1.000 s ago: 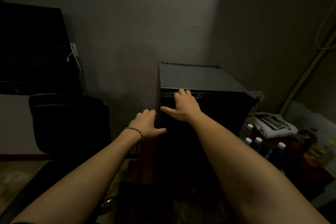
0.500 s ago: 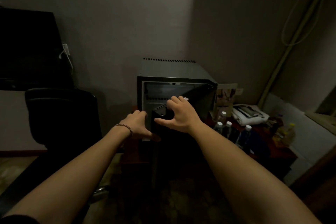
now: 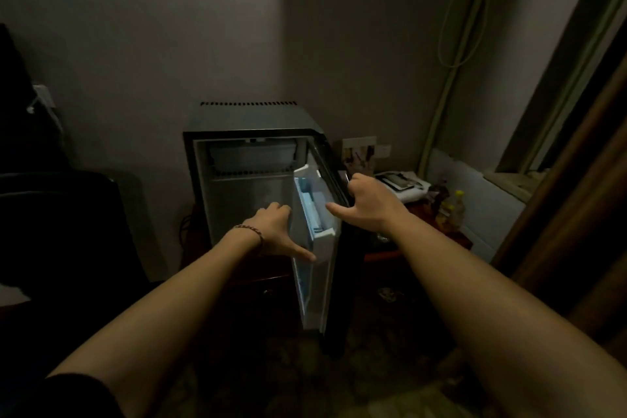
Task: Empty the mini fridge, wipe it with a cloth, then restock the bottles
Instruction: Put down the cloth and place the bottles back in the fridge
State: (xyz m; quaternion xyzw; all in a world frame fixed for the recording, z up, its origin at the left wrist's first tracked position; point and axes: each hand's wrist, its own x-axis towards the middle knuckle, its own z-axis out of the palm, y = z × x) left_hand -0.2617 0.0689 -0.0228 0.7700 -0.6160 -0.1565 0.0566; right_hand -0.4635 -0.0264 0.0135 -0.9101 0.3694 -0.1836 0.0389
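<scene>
We see the mini fridge (image 3: 247, 125), a dark box with a vented top, against the wall ahead, with its door (image 3: 314, 241) swung open toward us on the right. The pale inside looks bare, with a small freezer box (image 3: 252, 156) at the top. The door's inner side is white with a bluish shelf (image 3: 310, 210).

Our left hand (image 3: 274, 231) rests on the door's inner side, thumb pointing at the shelf; the fingers reach past the door edge, so we cannot tell this grip's state. Our right hand (image 3: 368, 205) has its grip curled over the door's outer edge, thumb spread out.

To the right, a low reddish desk (image 3: 461, 241) carries yellow-capped bottles (image 3: 453, 210) and a folded white cloth (image 3: 405, 185). A black chair (image 3: 57, 227) stands at left.

The room is dim. The door hides part of the desk, so any bottles behind it are out of sight.
</scene>
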